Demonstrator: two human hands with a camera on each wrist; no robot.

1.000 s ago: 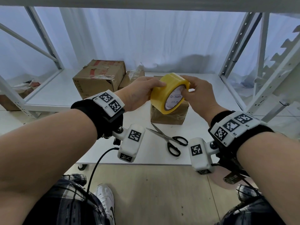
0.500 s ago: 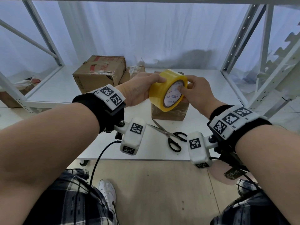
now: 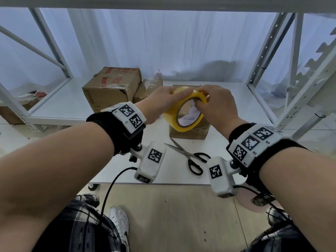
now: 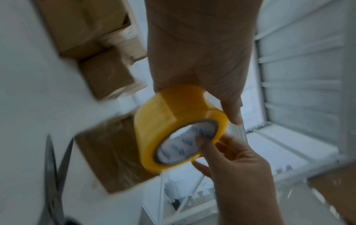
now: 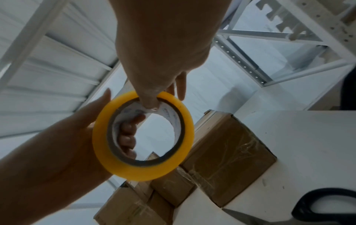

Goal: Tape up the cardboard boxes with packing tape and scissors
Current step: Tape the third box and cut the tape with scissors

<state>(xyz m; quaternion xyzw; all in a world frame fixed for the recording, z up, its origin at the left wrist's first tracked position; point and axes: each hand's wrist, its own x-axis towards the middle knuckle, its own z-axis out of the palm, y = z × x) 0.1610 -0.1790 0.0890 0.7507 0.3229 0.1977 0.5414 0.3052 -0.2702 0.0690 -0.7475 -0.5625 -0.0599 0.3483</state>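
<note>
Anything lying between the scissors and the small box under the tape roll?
No. In the head view, only bare white table separates the scissors from the small box; the tape roll is held above it.

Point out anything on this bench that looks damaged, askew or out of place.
Nothing serious. The large box at the back left has torn red tape and wrinkled clear film on top. The scissors lie open near the table front edge. Both hands hold the tape roll.
</note>
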